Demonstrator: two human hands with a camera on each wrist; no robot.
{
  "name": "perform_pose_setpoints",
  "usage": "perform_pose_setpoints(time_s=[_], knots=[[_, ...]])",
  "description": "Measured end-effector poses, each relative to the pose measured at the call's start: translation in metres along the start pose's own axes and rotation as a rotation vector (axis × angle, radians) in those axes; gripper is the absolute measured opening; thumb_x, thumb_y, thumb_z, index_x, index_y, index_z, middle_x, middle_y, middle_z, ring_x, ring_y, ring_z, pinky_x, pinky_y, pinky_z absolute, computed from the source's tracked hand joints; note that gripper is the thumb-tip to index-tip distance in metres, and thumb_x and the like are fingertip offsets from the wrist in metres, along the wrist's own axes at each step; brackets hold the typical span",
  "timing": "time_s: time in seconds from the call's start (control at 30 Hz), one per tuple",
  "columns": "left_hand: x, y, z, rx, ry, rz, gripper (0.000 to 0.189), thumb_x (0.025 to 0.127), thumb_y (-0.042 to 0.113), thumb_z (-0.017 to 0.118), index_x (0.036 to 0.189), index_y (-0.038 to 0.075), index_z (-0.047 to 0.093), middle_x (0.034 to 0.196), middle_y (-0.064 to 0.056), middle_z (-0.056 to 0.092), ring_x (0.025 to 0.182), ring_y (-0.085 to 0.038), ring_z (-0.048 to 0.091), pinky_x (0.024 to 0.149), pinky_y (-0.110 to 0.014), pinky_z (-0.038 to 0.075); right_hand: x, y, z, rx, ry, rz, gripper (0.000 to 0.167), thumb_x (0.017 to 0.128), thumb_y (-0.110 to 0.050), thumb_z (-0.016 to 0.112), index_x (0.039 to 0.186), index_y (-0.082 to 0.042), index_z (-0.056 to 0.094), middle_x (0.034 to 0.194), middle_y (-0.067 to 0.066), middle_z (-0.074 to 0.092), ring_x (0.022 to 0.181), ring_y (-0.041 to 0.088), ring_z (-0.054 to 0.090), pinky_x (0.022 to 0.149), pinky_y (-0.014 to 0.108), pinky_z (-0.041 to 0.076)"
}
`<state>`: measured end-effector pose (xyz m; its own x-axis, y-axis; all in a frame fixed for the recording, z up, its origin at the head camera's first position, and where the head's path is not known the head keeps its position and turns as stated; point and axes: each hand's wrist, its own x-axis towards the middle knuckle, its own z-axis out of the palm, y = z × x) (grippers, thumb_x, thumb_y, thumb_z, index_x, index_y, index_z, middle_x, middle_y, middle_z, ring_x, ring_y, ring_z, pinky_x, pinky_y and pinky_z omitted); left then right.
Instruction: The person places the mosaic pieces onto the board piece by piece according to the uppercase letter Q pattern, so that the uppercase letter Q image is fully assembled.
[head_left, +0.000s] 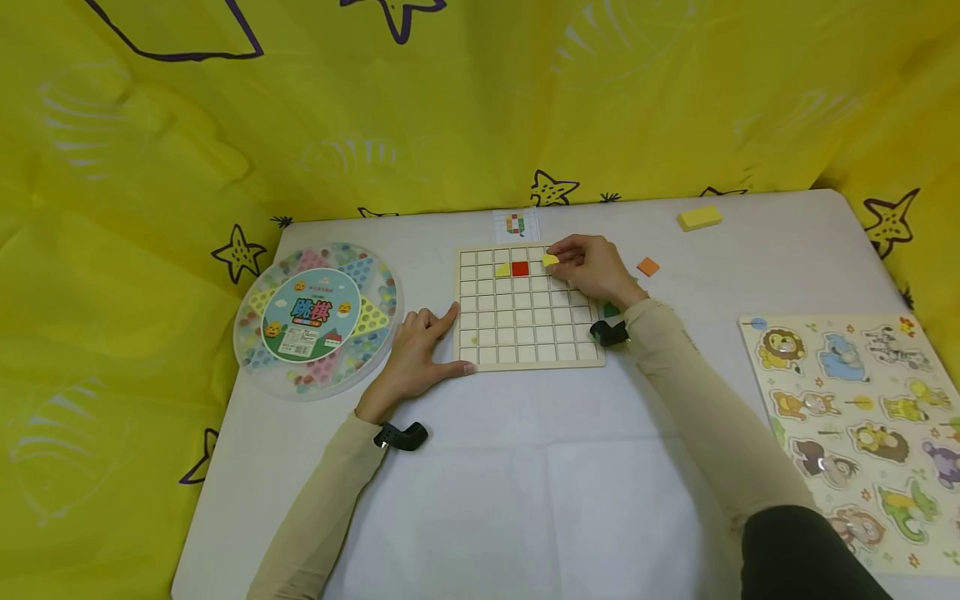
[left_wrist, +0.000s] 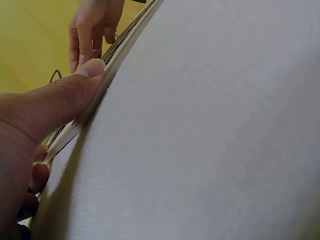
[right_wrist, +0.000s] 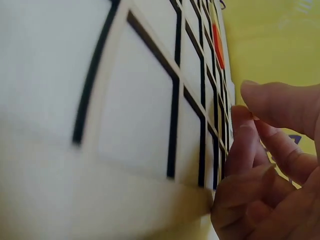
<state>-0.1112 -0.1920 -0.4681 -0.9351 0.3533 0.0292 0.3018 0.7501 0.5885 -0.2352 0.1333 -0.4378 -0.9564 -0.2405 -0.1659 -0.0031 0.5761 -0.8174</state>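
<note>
A square wooden grid board (head_left: 525, 340) lies on the white table. In its upper rows sit a yellow tile (head_left: 502, 270) and, beside it, a red square tile (head_left: 520, 268). My right hand (head_left: 592, 268) pinches another yellow tile (head_left: 551, 260) between thumb and fingertips, over the board's upper right part. The right wrist view hides that tile behind the fingers. With thumb and index finger extended, my left hand (head_left: 416, 354) touches the board's lower left corner. Its thumb (left_wrist: 75, 95) presses the near edge in the left wrist view.
Behind the board lies a small pattern card (head_left: 516, 225). An orange tile (head_left: 648, 267), a partly covered green tile (head_left: 611, 309) and a yellow block (head_left: 700, 218) are to the right. A round Chinese checkers box (head_left: 311, 315) stands left; an animal puzzle board (head_left: 832, 421) lies far right.
</note>
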Motion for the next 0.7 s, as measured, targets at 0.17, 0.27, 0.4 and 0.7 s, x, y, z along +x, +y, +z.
perform_pose_setpoints(time_s=[0.17,0.27,0.4,0.7], knots=[[0.000,0.000,0.000,-0.003,0.000,0.003,0.105,0.079,0.041,0.094,0.164,0.011,0.039,0.108,-0.012,0.053,0.097,-0.028,0.039,0.087,-0.039,0.030,0.002,-0.004,0.006,-0.024,-0.021,-0.041,0.031,0.100,-0.018,0.074,0.127,-0.004,0.071,0.124,0.018,0.070,0.107,0.030,0.061,0.096,0.039,0.046],[0.001,-0.001,0.001,0.002,0.002,0.007,0.105,0.079,0.041,0.094,0.164,0.010,0.040,0.108,-0.012,0.053,0.097,-0.027,0.040,0.087,-0.039,0.030,0.003,-0.005,0.009,-0.043,-0.016,-0.052,0.029,0.099,-0.018,0.075,0.125,-0.005,0.073,0.121,0.017,0.071,0.105,0.030,0.060,0.095,0.037,0.045],[0.001,-0.001,0.001,0.014,0.002,0.010,0.105,0.079,0.042,0.093,0.164,0.010,0.040,0.108,-0.012,0.052,0.096,-0.027,0.039,0.087,-0.039,0.030,0.005,-0.005,0.010,-0.081,-0.010,-0.040,0.028,0.097,-0.019,0.076,0.122,-0.006,0.074,0.118,0.016,0.072,0.102,0.029,0.060,0.090,0.036,0.043],[0.000,-0.002,0.002,0.013,0.004,0.004,0.106,0.079,0.042,0.094,0.164,0.010,0.039,0.109,-0.011,0.053,0.097,-0.027,0.039,0.087,-0.039,0.030,0.007,-0.009,0.012,-0.143,-0.016,-0.002,0.029,0.097,-0.025,0.076,0.121,-0.010,0.077,0.117,0.013,0.072,0.102,0.028,0.057,0.086,0.037,0.040]])
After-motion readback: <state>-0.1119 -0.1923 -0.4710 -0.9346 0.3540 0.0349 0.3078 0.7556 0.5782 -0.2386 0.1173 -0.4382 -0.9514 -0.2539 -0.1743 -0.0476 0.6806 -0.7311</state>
